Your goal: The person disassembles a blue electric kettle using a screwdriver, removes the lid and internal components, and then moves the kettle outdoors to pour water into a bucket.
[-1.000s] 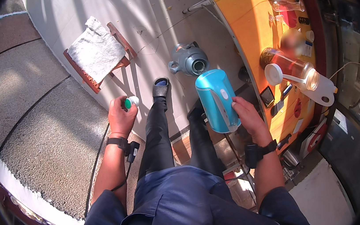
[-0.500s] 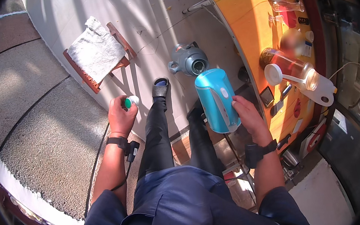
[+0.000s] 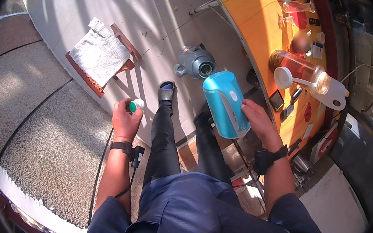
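Spout of kettle [image 3: 219, 112] and bottom of grey flask [image 3: 190, 60] hidden; object [image 3: 301, 43] on table [image 3: 249, 22] blurred, perhaps round.

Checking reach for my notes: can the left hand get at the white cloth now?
Likely yes, stretching forward: nothing visible stands between the left hand and the white cloth, though that hand holds a green and white cap.

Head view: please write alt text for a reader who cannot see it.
The right hand holds a blue kettle tilted toward an open grey flask; the left hand holds a green-and-white cap. Left, a cloth covers a stool; right, an orange table holds a jar.
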### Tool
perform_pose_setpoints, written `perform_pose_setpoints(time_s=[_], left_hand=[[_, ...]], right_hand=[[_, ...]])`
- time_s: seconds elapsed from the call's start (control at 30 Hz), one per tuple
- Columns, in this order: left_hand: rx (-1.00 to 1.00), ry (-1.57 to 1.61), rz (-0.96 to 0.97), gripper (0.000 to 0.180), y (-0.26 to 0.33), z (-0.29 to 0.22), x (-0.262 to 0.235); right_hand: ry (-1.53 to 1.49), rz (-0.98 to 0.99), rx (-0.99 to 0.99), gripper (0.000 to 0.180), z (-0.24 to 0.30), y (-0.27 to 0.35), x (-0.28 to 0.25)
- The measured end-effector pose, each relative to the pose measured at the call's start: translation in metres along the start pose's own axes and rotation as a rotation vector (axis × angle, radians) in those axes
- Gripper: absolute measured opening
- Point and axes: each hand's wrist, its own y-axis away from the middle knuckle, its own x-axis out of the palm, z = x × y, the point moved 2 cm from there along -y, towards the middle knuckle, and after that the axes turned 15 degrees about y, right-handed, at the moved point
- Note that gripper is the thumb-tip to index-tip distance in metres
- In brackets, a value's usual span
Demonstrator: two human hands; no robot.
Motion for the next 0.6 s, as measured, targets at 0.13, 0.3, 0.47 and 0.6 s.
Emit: perform_pose_setpoints(time_s=[0.13, 0.3, 0.47, 0.6], left_hand=[[0.005, 0.005, 0.002, 0.034, -0.002, -0.001, 0.001], [0.024, -0.008, 0.008, 0.034, -0.003, -0.004, 0.003], [0.037, -0.017, 0.009, 0.034, -0.004, -0.003, 0.005], [0.059, -0.050, 0.016, 0.035, -0.006, -0.006, 0.006]], right_hand=[[-0.028, 0.002, -0.023, 0.034, -0.006, -0.002, 0.001], [-0.028, -0.012, -0.036, 0.037, -0.009, -0.002, 0.002], [0.024, 0.001, 0.008, 0.044, 0.001, -0.002, 0.001], [0.046, -0.013, 0.003, 0.044, -0.002, -0.003, 0.000]])
